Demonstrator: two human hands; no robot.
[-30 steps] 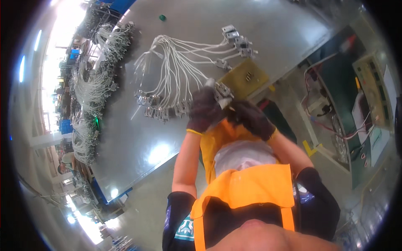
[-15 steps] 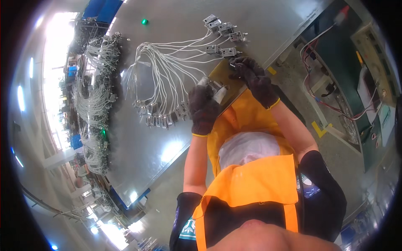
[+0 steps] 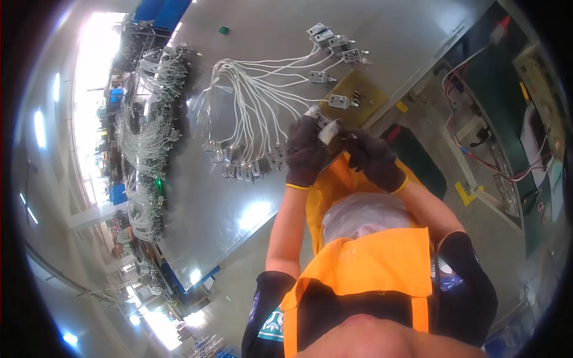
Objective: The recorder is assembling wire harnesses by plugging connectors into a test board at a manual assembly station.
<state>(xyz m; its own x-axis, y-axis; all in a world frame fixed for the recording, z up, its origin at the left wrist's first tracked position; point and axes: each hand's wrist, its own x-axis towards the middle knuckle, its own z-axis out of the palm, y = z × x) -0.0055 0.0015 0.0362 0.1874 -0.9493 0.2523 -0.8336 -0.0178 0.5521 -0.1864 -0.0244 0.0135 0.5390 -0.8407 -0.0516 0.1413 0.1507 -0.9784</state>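
Note:
My left hand (image 3: 305, 152), in a dark work glove, is closed around a small metal box connector (image 3: 322, 121) on a white cable; a whitish wrap covers part of the fingers or the piece. Just right of it, my gloved right hand (image 3: 376, 162) has its fingers bent in close to the connector; what they pinch, if anything, is hidden. Beyond the hands lies a brownish-yellow board (image 3: 373, 89), with another metal box connector (image 3: 340, 102) at its left edge and tiny dark pieces (image 3: 357, 93) on it. A bundle of white cables (image 3: 230, 77) fans out, ending in several such connectors.
The grey metal table (image 3: 197, 197) carries a row of connectors (image 3: 245, 169) at the left and a small green object (image 3: 224, 30) at the far side. Heaped cable bundles (image 3: 143, 143) line its left edge. At right stands a dark green bench (image 3: 492, 89) with loose wires.
My right hand has drawn back from the board toward my left hand. One connector by the board now lies nearer to me. The whole view has shifted slightly.

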